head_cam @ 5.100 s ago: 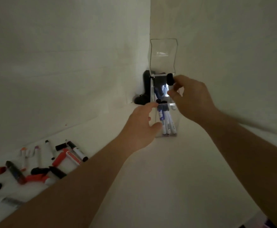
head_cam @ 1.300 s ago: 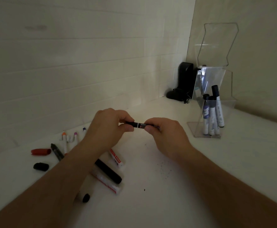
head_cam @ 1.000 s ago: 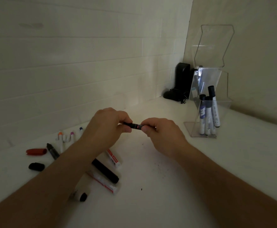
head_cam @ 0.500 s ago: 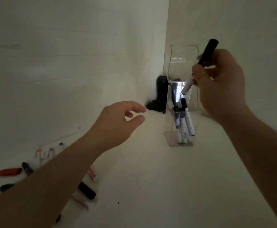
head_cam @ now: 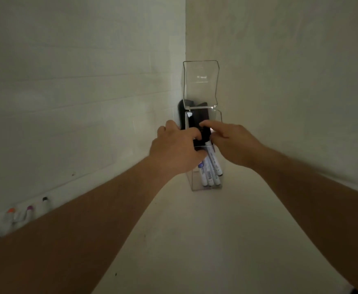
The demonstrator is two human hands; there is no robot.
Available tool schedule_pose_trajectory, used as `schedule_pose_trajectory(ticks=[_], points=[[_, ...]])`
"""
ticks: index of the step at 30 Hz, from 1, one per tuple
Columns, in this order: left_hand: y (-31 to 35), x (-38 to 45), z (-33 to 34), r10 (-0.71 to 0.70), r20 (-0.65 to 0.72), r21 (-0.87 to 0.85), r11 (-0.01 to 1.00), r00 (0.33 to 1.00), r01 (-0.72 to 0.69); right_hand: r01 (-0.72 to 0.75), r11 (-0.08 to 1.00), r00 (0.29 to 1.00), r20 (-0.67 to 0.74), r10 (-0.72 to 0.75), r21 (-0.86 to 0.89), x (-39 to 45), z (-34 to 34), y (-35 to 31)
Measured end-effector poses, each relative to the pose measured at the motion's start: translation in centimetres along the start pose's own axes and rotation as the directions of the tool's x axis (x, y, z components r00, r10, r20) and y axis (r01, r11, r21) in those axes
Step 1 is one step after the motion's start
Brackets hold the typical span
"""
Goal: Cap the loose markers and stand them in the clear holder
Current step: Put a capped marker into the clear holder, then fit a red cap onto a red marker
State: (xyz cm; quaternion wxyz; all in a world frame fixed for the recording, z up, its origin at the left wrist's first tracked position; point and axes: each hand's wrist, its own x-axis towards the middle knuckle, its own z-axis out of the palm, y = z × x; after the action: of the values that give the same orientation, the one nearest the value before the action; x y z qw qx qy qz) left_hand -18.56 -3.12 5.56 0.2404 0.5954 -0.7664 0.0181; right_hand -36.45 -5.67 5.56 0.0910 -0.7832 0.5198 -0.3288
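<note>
Both hands meet at the mouth of the clear holder in the tabletop corner. The right hand pinches a black-capped marker standing among the markers inside. The left hand wraps the holder's near side, fingers curled against it.

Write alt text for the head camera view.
Both hands, left and right, meet over a clear holder in a white corner, setting a marker among others. More markers lie far left.
</note>
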Motion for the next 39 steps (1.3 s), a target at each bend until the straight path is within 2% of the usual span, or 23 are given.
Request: schedule_pose_trajectory(ticks=[2, 5, 10, 12, 15, 16, 18, 19, 21, 23, 24, 25, 27, 29, 31, 35, 39], points=[[-0.3, 0.1, 0.3, 0.016, -0.011, -0.055, 0.998, 1.000, -0.017, 0.008, 0.999, 1.000, 0.022, -0.009, 0.042, 0.0, -0.3, 0.0], [-0.8, 0.3, 0.5, 0.022, -0.009, -0.110, 0.994, 1.000, -0.023, 0.039, 0.996, 0.998, 0.053, -0.035, -0.083, 0.4, -0.7, 0.0], [-0.9, 0.4, 0.9, 0.064, -0.023, -0.137, 0.988, 0.998, -0.067, 0.030, 0.999, 0.981, 0.192, -0.027, -0.012, 0.7, -1.3, -0.6], [-1.3, 0.6, 1.3, 0.081, -0.026, -0.130, 0.988, 0.996, -0.084, 0.059, 0.982, 0.978, 0.206, -0.021, -0.182, 0.8, -1.3, -0.8], [-2.1, 0.8, 1.8, 0.086, -0.026, -0.107, 0.990, 0.996, -0.088, 0.095, 0.884, 0.981, 0.193, -0.005, -0.458, 0.7, -0.7, -0.5], [-2.4, 0.6, 1.8, 0.104, -0.031, -0.103, 0.989, 0.994, -0.107, 0.111, 0.860, 0.980, 0.201, -0.010, -0.498, 0.5, -0.4, -0.4], [-3.0, -0.4, 1.1, 0.170, -0.053, -0.133, 0.975, 0.984, -0.176, 0.118, 0.890, 0.981, 0.191, -0.036, -0.440, 0.0, -0.1, -0.3], [-3.4, -1.1, 0.3, 0.196, -0.058, -0.154, 0.967, 0.979, -0.203, 0.114, 0.920, 0.989, 0.134, -0.068, -0.375, -0.3, 0.0, -0.4], [-5.1, -2.7, -1.8, 0.213, -0.063, -0.145, 0.965, 0.975, -0.220, 0.104, 0.942, 0.984, -0.103, -0.144, -0.318, -0.8, 0.5, -0.9], [-8.2, -4.1, -4.1, 0.185, -0.043, -0.113, 0.976, 0.982, -0.189, 0.145, 0.923, 0.904, -0.332, -0.270, -0.357, -1.0, 1.6, -2.2], [-10.1, -4.9, -5.2, 0.145, -0.023, -0.094, 0.985, 0.989, -0.147, 0.183, 0.930, 0.873, -0.382, -0.304, -0.320, -1.1, 2.5, -3.6], [-12.1, -5.7, -6.2, 0.090, 0.004, -0.068, 0.994, 0.996, -0.090, 0.232, 0.943, 0.873, -0.377, -0.310, -0.238, -1.2, 3.9, -5.0], [-16.3, -7.6, -8.1, -0.054, 0.068, -0.023, 0.998, 0.996, 0.056, 0.290, 0.956, 0.928, -0.230, -0.294, -0.052, -1.4, 7.2, -8.3], [-19.9, -9.8, -9.4, -0.189, 0.112, -0.009, 0.981, 0.975, 0.191, 0.256, 0.961, 0.967, -0.036, -0.254, 0.099, -1.9, 11.0, -11.7], [-22.8, -11.9, -9.9, -0.268, 0.133, 0.007, 0.963, 0.954, 0.270, 0.170, 0.963, 0.970, 0.137, -0.201, 0.211, -2.4, 14.3, -14.7], [-25.5, -15.1, -9.9, -0.344, 0.162, 0.022, 0.938, 0.925, 0.345, 0.094, 0.982, 0.934, 0.326, -0.144, 0.167, -2.9, 19.8, -18.3], [-25.6, -16.2, -9.2, -0.341, 0.165, 0.102, 0.939, 0.926, 0.327, 0.060, 0.993, 0.902, 0.419, -0.099, 0.106, -3.2, 22.0, -19.7]])
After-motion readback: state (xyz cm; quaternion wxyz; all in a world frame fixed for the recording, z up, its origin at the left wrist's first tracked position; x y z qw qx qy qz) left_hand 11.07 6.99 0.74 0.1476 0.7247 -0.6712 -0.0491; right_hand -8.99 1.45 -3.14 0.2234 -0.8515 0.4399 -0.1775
